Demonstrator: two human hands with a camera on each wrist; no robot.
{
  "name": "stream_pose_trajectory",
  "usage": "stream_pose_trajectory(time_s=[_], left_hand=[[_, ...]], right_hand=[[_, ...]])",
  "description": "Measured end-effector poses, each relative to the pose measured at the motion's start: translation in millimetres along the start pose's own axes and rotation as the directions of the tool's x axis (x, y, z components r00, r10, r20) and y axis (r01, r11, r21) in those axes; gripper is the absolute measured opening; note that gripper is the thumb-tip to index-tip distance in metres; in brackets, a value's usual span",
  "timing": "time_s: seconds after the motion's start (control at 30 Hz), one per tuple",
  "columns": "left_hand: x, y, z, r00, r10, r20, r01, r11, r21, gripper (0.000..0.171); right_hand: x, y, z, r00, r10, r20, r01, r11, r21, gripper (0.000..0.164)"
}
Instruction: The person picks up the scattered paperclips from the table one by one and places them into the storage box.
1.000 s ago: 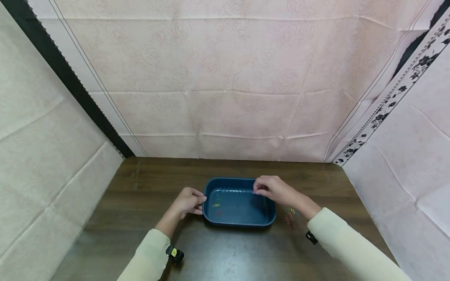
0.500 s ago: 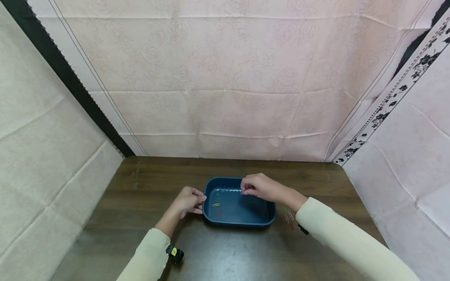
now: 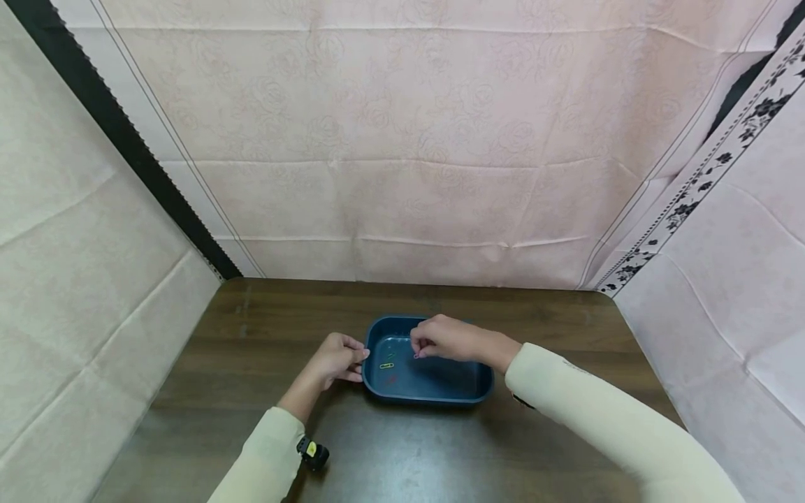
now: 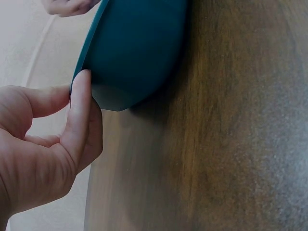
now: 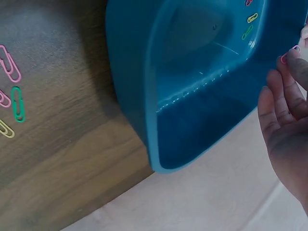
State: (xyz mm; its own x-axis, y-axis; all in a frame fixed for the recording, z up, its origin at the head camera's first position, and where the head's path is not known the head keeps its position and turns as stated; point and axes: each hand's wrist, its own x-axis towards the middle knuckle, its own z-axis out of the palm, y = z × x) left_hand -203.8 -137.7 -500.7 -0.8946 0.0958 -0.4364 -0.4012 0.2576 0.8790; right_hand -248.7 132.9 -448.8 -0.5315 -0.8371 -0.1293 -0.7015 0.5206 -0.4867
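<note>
A blue plastic tray (image 3: 434, 402) stands on the wooden table. My left hand (image 3: 336, 360) pinches its left rim between thumb and fingers, as the left wrist view shows up close (image 4: 53, 139). Over the inside of the tray, my right hand (image 3: 449, 339) pinches a pink paper clip (image 5: 297, 48) between thumb and forefinger. On the tray floor near its left end lie a yellow paper clip (image 5: 252, 18), a green paper clip (image 5: 247, 32) and a red or pink paper clip (image 5: 249, 2).
On the table to the tray's right, several loose paper clips lie, among them a green one (image 5: 18, 104) and a pink one (image 5: 9, 63); the right sleeve hides them in the head view. Pale cloth (image 3: 402, 175) hangs behind the wooden table (image 3: 277, 314).
My right hand has moved left across the tray with the pink paper clip, toward the clips on its floor. The left hand and the tray have stayed in place.
</note>
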Motion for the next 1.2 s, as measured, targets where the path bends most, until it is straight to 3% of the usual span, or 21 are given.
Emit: stream_pose_trajectory(time_s=[0.77, 1.2], left_hand=[[1.0, 1.8, -0.8, 1.0, -0.01, -0.006, 0.01, 1.0, 0.001, 0.023], [2.8, -0.3, -0.5, 1.0, -0.02, -0.003, 0.02, 1.0, -0.004, 0.022]], right_hand=[[24, 9, 19, 0.989, -0.005, 0.149, 0.005, 1.0, 0.001, 0.006], [33, 8, 37, 0.97, 0.008, 0.245, 0.013, 0.996, -0.084, 0.007]])
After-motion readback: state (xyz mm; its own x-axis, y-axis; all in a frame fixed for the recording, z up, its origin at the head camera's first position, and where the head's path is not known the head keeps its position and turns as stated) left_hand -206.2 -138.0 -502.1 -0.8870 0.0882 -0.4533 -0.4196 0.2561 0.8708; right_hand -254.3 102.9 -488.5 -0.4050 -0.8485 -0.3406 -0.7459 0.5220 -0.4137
